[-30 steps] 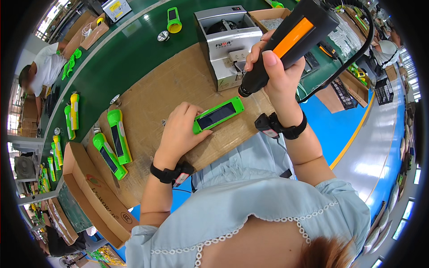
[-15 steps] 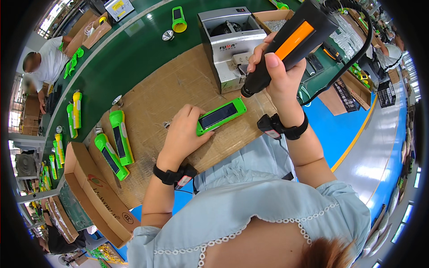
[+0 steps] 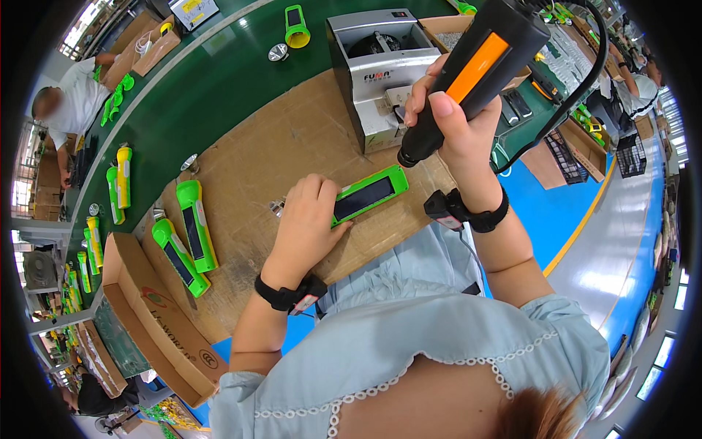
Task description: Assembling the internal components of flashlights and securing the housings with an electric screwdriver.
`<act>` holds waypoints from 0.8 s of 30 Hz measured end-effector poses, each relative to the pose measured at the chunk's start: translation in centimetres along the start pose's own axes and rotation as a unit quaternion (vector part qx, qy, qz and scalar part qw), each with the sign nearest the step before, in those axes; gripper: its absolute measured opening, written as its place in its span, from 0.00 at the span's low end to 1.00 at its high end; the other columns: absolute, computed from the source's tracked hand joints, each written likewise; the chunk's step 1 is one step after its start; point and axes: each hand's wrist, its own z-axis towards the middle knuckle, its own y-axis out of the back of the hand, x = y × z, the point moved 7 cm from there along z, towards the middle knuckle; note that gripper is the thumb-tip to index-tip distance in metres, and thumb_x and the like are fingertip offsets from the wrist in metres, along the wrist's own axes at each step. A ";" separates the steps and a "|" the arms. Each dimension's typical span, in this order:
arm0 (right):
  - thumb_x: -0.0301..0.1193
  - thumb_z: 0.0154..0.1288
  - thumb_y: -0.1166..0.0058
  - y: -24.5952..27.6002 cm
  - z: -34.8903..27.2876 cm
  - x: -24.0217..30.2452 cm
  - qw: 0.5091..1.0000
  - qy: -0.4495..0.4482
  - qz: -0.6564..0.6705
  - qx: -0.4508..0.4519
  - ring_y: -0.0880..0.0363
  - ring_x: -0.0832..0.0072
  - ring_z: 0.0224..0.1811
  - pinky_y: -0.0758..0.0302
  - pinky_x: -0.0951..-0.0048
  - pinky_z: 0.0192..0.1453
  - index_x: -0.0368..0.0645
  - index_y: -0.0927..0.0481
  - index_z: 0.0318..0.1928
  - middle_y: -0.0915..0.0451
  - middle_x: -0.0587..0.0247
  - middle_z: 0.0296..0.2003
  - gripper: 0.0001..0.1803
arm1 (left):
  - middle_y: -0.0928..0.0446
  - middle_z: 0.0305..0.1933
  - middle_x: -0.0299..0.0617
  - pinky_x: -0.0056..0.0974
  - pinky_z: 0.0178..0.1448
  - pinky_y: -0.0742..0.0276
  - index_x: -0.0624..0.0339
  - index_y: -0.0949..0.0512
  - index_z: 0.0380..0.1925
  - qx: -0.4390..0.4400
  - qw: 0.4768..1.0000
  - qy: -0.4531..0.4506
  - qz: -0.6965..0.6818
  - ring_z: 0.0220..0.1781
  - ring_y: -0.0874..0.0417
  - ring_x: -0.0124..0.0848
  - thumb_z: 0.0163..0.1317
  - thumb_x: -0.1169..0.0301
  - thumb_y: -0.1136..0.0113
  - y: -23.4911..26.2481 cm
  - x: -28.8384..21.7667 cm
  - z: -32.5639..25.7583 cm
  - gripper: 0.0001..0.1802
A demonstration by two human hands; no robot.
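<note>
My left hand (image 3: 308, 223) is closed around the head end of a green flashlight (image 3: 371, 194) that lies on the cardboard sheet (image 3: 274, 132), its dark solar panel facing up. My fingers cover the flashlight's left end. In my right hand (image 3: 462, 128) is a black electric screwdriver (image 3: 479, 77) with an orange stripe, tilted, its cable looping off to the right. The driver's tip points down at the flashlight's far right end; whether it touches cannot be made out. A small shiny reflector (image 3: 276, 208) sits just left of my left hand, partly hidden.
Two green-and-yellow flashlights (image 3: 196, 227) lie on the left of the cardboard. An open carton (image 3: 157, 322) stands beside them. Behind my right hand is a grey screw-feeding machine (image 3: 380, 73). Another flashlight (image 3: 296, 28) lies on the green bench (image 3: 241, 66). A co-worker (image 3: 77, 110) sits at far left.
My left hand and the flashlight have shifted slightly right. The screwdriver tip has come down a little, closer to the flashlight's end.
</note>
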 end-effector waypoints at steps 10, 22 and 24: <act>0.33 0.56 0.41 -0.6 -0.7 -1.8 0.998 0.006 -0.059 0.002 0.25 0.74 0.23 0.27 0.75 0.29 0.34 0.32 0.42 0.25 0.59 0.22 0.20 | 0.30 0.39 0.47 0.44 0.47 0.30 0.61 0.27 0.38 -0.015 0.999 0.014 -0.026 0.43 0.28 0.47 0.37 0.71 0.29 0.2 0.7 0.0 0.25; 0.36 0.53 0.40 -0.9 -1.0 -3.1 0.999 -0.024 -0.006 0.023 0.26 0.72 0.21 0.27 0.73 0.27 0.35 0.32 0.41 0.27 0.59 0.20 0.22 | 0.29 0.37 0.46 0.42 0.45 0.29 0.61 0.26 0.37 -0.020 0.998 0.028 -0.061 0.42 0.26 0.46 0.37 0.70 0.30 -0.1 1.6 0.2 0.24; 0.37 0.53 0.39 -0.7 -1.1 -3.1 0.998 -0.014 -0.056 0.019 0.26 0.72 0.21 0.27 0.73 0.27 0.35 0.33 0.42 0.27 0.58 0.22 0.24 | 0.29 0.37 0.46 0.42 0.45 0.29 0.61 0.26 0.37 -0.022 0.998 0.026 -0.061 0.42 0.26 0.46 0.37 0.70 0.30 -0.1 1.6 0.2 0.24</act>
